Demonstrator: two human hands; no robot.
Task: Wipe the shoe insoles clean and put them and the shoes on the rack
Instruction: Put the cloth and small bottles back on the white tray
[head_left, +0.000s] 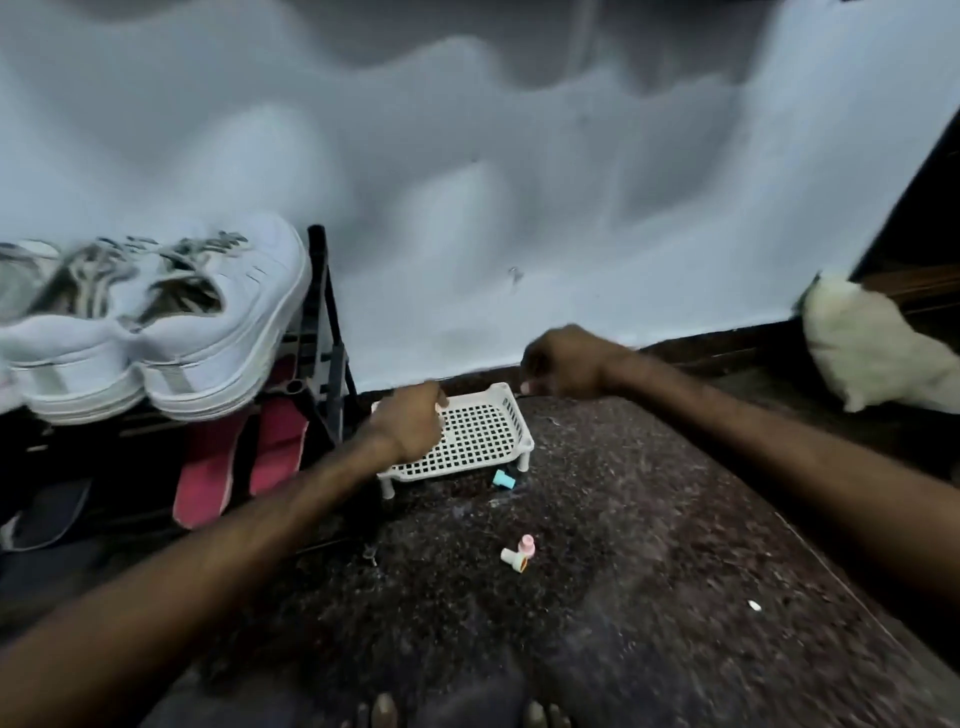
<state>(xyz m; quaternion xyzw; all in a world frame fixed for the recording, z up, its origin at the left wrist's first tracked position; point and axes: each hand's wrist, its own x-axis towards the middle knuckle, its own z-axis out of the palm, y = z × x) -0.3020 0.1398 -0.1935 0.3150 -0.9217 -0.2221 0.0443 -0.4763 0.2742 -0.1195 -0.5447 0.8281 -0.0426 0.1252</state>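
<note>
The shoes (156, 322) sit atop the rack (318, 270), overhanging its edge, with the pink insoles (234, 457) on the shelf below. The left hand (410, 426) curls its fingers on the rim of the tray (519, 421). The right hand (566, 364) has its fingers curled, around what I cannot tell. Dragging the tray could bump the rack and tip the shoes off.

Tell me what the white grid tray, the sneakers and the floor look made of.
Tray: probably moulded plastic; plain white, uniform square grid, peg legs.
Sneakers: smooth matte white uppers, likely synthetic leather; ribbed soles, rubber-like.
Floor: dark speckled stone, granite-like or terrazzo; blur hides its finish.
</note>
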